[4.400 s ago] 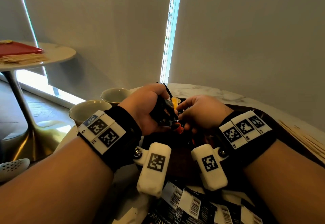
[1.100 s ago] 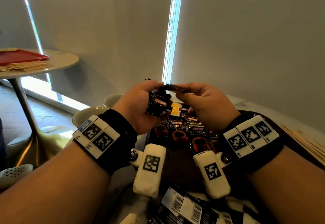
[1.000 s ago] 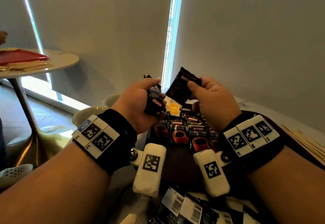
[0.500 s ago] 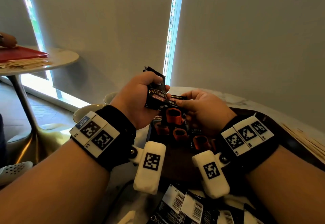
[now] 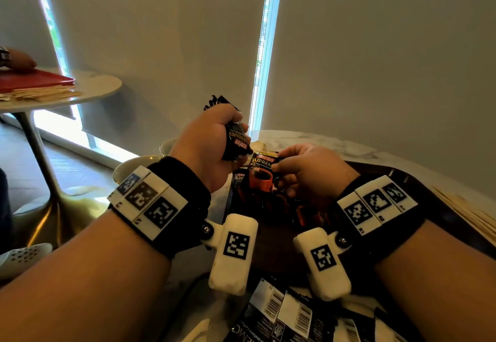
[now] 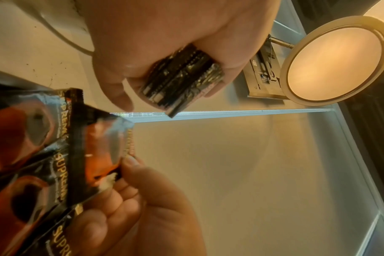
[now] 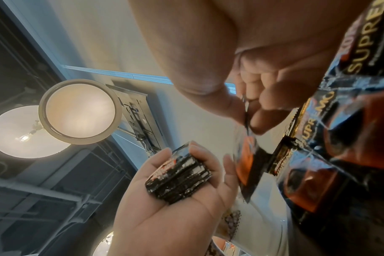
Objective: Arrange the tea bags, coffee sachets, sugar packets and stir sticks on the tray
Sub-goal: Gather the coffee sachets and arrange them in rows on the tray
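My left hand [image 5: 214, 143] is raised above the tray's left side and grips a stack of black coffee sachets [image 5: 236, 139]. The stack's edges show in the left wrist view [image 6: 182, 78] and in the right wrist view [image 7: 180, 176]. My right hand [image 5: 303, 170] pinches the top corner of one coffee sachet [image 5: 264, 168] between thumb and fingers. It holds that sachet low over a row of sachets [image 5: 239, 179] lying face up in the dark brown tray [image 5: 402, 178]. The pinched sachet [image 7: 248, 155] overlaps the row.
Wooden stir sticks [image 5: 469, 213] lie on the marble table right of the tray. Two pale cups [image 5: 134, 167] stand at its left edge. Several sachets [image 5: 281, 315] lie barcode-up near me. A second table [image 5: 88, 92] at far left carries a red tray, sticks and another person's hand.
My right hand drew one sachet off the stack, lifted it, then brought it down to the row in the tray. My left hand rose slightly, keeping the stack.
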{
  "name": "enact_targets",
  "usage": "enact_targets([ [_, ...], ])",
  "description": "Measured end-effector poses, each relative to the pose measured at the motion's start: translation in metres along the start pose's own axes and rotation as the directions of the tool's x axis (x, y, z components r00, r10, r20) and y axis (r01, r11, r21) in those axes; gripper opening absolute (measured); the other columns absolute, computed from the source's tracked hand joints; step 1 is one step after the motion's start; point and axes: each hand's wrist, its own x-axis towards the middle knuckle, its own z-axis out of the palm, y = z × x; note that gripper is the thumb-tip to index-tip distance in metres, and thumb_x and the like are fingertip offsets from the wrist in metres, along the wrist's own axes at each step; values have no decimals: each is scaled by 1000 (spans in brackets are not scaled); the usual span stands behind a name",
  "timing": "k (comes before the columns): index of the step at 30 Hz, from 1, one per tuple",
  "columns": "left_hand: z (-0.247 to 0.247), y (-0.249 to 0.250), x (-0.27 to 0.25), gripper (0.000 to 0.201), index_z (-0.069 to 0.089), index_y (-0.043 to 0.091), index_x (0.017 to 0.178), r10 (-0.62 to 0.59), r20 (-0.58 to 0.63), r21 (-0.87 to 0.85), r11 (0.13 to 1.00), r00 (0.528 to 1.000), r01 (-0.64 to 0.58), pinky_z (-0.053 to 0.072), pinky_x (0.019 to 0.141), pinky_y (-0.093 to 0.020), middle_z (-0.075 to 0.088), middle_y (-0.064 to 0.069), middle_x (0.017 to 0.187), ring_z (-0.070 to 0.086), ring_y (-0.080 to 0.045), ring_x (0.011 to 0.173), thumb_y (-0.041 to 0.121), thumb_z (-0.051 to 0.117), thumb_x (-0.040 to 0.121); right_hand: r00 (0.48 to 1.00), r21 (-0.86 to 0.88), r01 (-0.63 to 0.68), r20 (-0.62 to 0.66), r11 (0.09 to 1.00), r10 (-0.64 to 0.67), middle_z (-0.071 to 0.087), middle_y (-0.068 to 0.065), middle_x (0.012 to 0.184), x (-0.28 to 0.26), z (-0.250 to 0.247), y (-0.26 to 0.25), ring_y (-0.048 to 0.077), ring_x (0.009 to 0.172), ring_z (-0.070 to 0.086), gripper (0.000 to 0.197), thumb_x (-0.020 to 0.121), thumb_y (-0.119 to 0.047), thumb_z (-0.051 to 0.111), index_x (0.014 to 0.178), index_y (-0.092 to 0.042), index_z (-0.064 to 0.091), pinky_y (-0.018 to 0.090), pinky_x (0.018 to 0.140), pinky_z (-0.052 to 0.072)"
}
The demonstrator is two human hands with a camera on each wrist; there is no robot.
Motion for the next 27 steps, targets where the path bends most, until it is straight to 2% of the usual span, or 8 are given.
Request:
enact_targets([
  [3,-2,3,2,20,61,12,106,30,-34,-61,998,999,-32,48,66,-32,62,-6,94,60,-19,76,23,60,89,997,-14,-68,48,998,68,69,14,83,-1,1,1,16,51,61,27,88,2,68,112,-7,59,24,39,44],
  [7,-2,4,0,27,59,11,111,40,-26,-100,994,999,-43,49,60,-28,62,-5,96,60,-18,77,25,60,88,993,-74,-97,62,993,102,68,14,77,-1,7,2,13,45,58,21,89,3,67,108,-4,61,22,36,42],
  [14,0,4,-3,26,59,11,112,42,-17,-108,993,999,-44,49,61,-29,62,-5,95,61,-17,74,24,58,90,989,-180,-123,62,976,136,69,15,82,0,11,-1,13,48,60,21,90,1,67,110,-4,63,22,40,47],
  [19,0,3,-3,24,60,11,110,41,-20,-109,993,999,-43,48,59,-29,63,-4,94,61,-17,72,23,58,90,984,-172,-153,63,973,166,68,15,77,-1,16,-2,14,50,64,21,92,4,62,112,-2,62,23,45,54],
  [27,1,1,-3,27,60,8,113,43,-16,-107,993,999,-45,49,58,-28,62,-6,95,61,-17,71,23,58,89,983,-122,-157,72,980,166,70,22,95,-5,17,-4,22,60,70,22,92,8,61,112,-2,61,31,56,62],
])
